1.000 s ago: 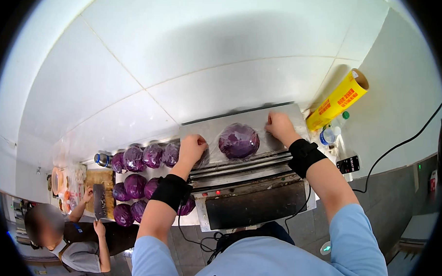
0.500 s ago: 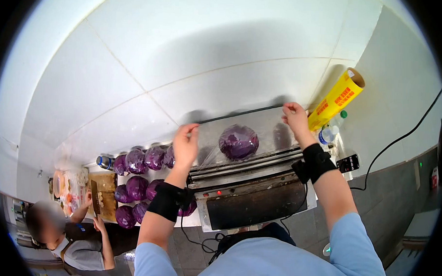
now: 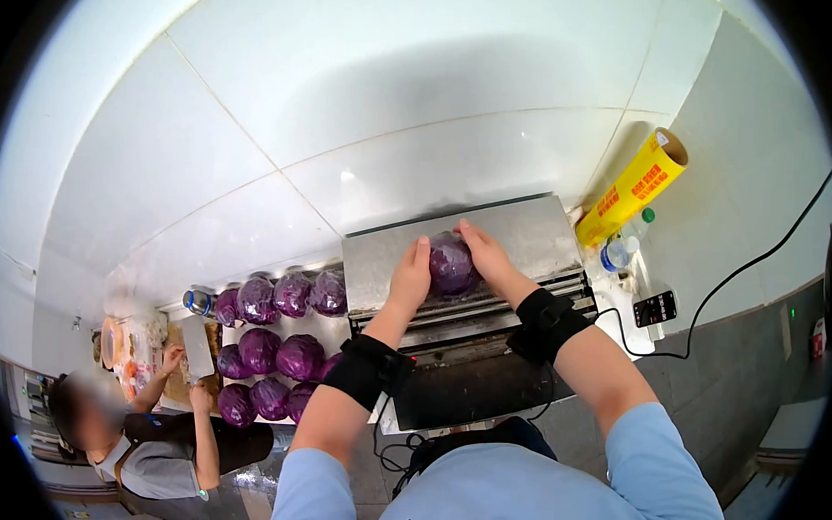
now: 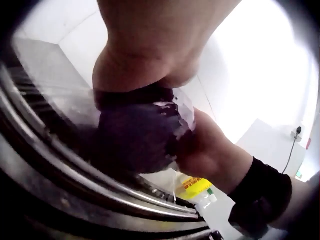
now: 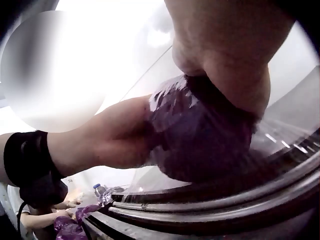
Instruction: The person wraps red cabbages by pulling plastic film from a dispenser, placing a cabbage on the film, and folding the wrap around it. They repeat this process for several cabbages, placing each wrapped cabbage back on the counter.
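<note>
A red cabbage in clear plastic film is held between both hands over the metal film-wrapping machine. On its left side my left hand grips it, thumb on top. From the right, my right hand holds the opposite side. In the right wrist view, shiny film clings to the cabbage, and a clear sheet stretches near the machine's metal rollers. The left wrist view shows the cabbage close over the rollers, its far side hidden by the hands.
Several wrapped red cabbages stand in rows left of the machine. At the right are a yellow film roll, bottles, a phone and a black cable. Another person holds a cleaver at the far left.
Both hands have come in from the far corners of the film sheet and now grip the cabbage's sides. The film is drawn up round it. The other person's cleaver has shifted.
</note>
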{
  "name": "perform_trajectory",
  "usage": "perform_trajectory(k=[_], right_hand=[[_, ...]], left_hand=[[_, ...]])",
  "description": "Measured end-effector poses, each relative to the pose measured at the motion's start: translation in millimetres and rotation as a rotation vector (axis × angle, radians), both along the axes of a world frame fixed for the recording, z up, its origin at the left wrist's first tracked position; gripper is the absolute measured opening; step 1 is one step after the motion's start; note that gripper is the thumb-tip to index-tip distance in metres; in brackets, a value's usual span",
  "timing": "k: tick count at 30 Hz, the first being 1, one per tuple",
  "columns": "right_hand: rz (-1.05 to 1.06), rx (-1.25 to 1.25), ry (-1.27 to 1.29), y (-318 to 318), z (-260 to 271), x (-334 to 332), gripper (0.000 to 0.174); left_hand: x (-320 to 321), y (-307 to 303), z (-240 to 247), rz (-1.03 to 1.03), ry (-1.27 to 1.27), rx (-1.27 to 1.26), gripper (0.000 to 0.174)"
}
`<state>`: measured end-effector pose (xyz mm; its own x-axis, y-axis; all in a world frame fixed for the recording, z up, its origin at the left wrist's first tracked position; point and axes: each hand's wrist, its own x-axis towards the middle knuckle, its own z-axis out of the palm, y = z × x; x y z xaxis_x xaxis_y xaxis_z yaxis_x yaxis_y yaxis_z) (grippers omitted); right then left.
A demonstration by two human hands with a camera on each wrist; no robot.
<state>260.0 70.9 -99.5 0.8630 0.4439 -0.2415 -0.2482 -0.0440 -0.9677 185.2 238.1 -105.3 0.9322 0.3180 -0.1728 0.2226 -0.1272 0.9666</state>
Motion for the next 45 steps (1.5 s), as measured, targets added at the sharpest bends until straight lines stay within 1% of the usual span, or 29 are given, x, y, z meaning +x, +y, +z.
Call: perform_trajectory(k=[1,4,5,8,9,11,12,13,14,16,17,18,19,20,22,26,28,31,33,36,38,39,40,41,44,45], right_hand=[[0.013,0.022,0.069,-1.4,11.3,-1.4,0.070],[-0.008,-0.095,0.101,-18.3,17.7,-5.1,0.074],[0.073,-0.139,0.117,-21.5,13.9,-5.0,0.079],[0.240,-0.229,0.014,-19.4,26.3,-4.1,0.084],[0.247,-0.288,-0.049,-22.0,28.4,-0.8,0.086],[0.259,-0.404,-0.173,-32.3,30.2,5.8,0.091],[0.301,-0.440,-0.368,-41.2,36.9,5.9,0.097],[0.345,-0.476,-0.564,-52.4,48.6,4.1,0.103],[0.395,-0.509,-0.753,-57.9,51.9,-0.1,0.110],[0.468,-0.442,-0.669,-54.5,41.3,-8.6,0.116],[0.497,-0.410,-0.642,-50.9,36.9,-6.7,0.120],[0.527,-0.377,-0.616,-47.4,31.8,-4.4,0.126],[0.470,-0.377,-0.681,-44.3,25.7,-5.4,0.126],[0.455,-0.390,-0.676,-45.2,20.0,-4.7,0.125],[0.427,-0.416,-0.661,-43.0,29.7,-11.8,0.123],[0.380,-0.369,-0.766,-45.0,34.1,-25.6,0.117],[0.338,-0.334,-0.842,-48.3,34.6,-35.5,0.114],[0.338,-0.336,-0.821,-57.3,41.7,-54.8,0.113],[0.345,-0.380,-0.831,-62.3,46.3,-67.3,0.113],[0.325,-0.376,-0.862,-67.2,45.7,-84.9,0.111],[0.311,-0.338,-0.865,-72.4,50.6,-96.4,0.110],[0.333,-0.351,-0.819,-75.9,60.9,-103.2,0.109],[0.329,-0.351,-0.831,-78.9,63.9,-108.7,0.108],[0.327,-0.349,-0.841,-81.4,64.4,-115.6,0.107],[0.345,-0.357,-0.840,-86.1,62.3,-131.7,0.105],[0.348,-0.366,-0.846,-88.3,60.6,-136.9,0.105]], left_hand=[[0.2,5.4,3.4,-0.043,0.018,-0.053,0.072],[-11.5,16.6,20.5,-0.033,0.168,-0.028,0.077],[-15.4,14.0,18.5,-0.076,0.191,-0.134,0.085],[-11.6,13.4,12.5,-0.172,0.198,-0.146,0.092],[-10.0,20.8,20.9,-0.228,0.241,-0.191,0.092],[-13.4,35.2,16.0,-0.258,0.179,-0.025,0.091],[-15.0,41.5,13.8,-0.275,0.153,0.057,0.091],[-17.6,43.8,24.7,-0.323,0.110,0.276,0.091],[-20.2,40.1,32.6,-0.380,0.131,0.264,0.094],[-21.5,26.9,48.7,-0.496,0.169,0.242,0.101],[-18.3,23.6,32.8,-0.428,0.086,0.261,0.108],[-15.1,21.6,30.8,-0.401,0.068,0.230,0.107],[-14.1,20.5,28.3,-0.375,0.053,0.197,0.106],[-14.9,19.9,24.9,-0.351,0.043,0.162,0.105],[-21.9,15.8,30.0,-0.312,0.062,0.224,0.102],[-41.0,9.4,50.9,-0.307,0.033,0.270,0.098],[-50.9,5.6,57.8,-0.313,0.022,0.314,0.099],[-69.9,-3.2,65.8,-0.317,-0.003,0.367,0.101],[-84.0,-10.4,70.4,-0.313,-0.016,0.405,0.101],[-99.9,-15.9,66.9,-0.316,-0.066,0.368,0.101],[-113.7,-21.7,73.3,-0.294,-0.041,0.412,0.101],[-120.8,-25.3,78.3,-0.286,-0.030,0.430,0.101],[-127.1,-28.2,81.3,-0.277,-0.019,0.447,0.101],[-134.1,-30.3,82.0,-0.283,-0.025,0.446,0.106],[-153.3,-36.3,79.6,-0.298,-0.075,0.449,0.109],[-160.3,-38.0,76.5,-0.290,-0.054,0.472,0.111]])
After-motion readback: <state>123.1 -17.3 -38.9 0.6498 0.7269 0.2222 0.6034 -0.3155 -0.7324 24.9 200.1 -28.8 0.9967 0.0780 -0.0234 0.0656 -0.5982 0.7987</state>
